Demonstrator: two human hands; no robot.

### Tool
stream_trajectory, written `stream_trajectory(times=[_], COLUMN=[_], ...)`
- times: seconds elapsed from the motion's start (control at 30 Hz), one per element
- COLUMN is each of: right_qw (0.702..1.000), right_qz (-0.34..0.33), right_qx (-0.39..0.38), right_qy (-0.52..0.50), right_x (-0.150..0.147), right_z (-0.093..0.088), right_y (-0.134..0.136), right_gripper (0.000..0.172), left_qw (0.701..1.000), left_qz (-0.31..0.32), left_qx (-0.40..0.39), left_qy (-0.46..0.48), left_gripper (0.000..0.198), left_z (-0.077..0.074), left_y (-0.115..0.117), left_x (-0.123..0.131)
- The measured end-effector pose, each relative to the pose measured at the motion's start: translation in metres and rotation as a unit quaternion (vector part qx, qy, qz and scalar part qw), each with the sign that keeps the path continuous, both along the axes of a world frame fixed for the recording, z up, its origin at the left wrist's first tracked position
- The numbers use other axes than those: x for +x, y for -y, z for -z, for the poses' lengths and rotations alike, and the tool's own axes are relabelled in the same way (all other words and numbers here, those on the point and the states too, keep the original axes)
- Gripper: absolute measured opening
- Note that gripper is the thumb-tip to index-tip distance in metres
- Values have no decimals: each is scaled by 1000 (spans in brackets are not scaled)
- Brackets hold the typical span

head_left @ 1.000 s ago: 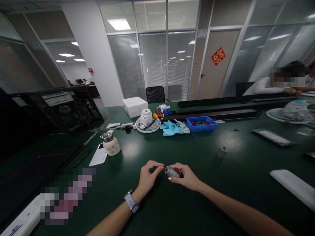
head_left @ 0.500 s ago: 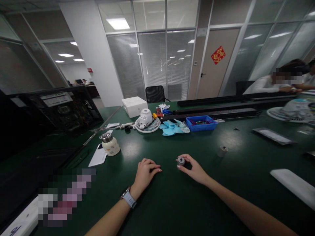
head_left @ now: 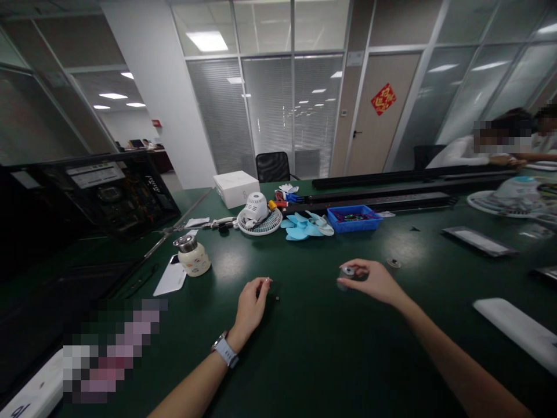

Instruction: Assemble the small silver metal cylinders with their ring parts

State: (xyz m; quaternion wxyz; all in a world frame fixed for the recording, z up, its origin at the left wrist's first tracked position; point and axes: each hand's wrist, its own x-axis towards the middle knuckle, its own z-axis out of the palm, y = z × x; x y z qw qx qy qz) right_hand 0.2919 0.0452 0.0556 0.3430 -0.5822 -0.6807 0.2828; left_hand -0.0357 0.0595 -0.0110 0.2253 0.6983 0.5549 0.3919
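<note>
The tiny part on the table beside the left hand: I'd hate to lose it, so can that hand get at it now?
Probably yes. The tiny part lies close beside the left hand, on its thumb side, and only green tabletop shows between them; the fingertips look closed, though.

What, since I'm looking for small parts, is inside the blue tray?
The blue tray holds a dark jumble with purple and green bits; whatever lies beneath that is covered and cannot be seen.

A closed door (head_left: 375, 136) stands beside blind-covered windows (head_left: 266, 116).
</note>
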Motion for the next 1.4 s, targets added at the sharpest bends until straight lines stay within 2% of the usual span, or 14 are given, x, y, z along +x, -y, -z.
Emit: stream_trajectory(times=[0.1,0.27,0.47,0.57,0.63,0.7,0.77,0.83,0.93,1.03,1.13,1.23,1.33,1.4], right_qw=[997,988,982,983,984,981,971,972,987,982,983,982,983,986], right_qz=[41,100,93,72,90,135,152,90,-107,-169,-153,-138,-137,-134], right_qx=[-73,-107,-139,-150,-125,-39,83,159,85,24,38,60,61,65], right_qy=[-6,52,93,82,92,132,167,149,90,80,96,116,109,80], right_x=[58,128,142,147,146,129,88,29,-60,-111,-130,-140,-142,-129], right_z=[-13,1,12,4,-9,-23,-34,-33,-9,25,48,57,55,44], right_y=[-1,-5,-5,2,9,15,19,17,7,-5,-15,-19,-17,-14], right_gripper=[41,35,35,38,42,45,41,33,39,46,47,36,25,26], left_qw=[1000,1000,1000,1000,1000,1000,1000,1000,1000,1000,1000,1000,1000,1000], left_qz=[1,-7,-3,-4,-5,-6,-8,-11,-11,-7,-3,-3,-5,-6], left_qx=[0,3,1,-2,-5,-8,-9,-10,-6,3,12,17,19,18], left_qy=[1,-16,-21,-18,-13,-5,0,3,1,-2,-6,-9,-14,-17], left_gripper=[41,39,39,38,38,38,38,38,39,38,36,34,34,34], left_z=[0,0,0,0,-1,-1,-1,-1,-2,-3,-3,-3,-2,-2], left_y=[0,0,0,1,1,1,1,1,1,2,2,2,2,3], left_x=[1,1,1,1,1,1,1,1,1,2,3,4,3,3])
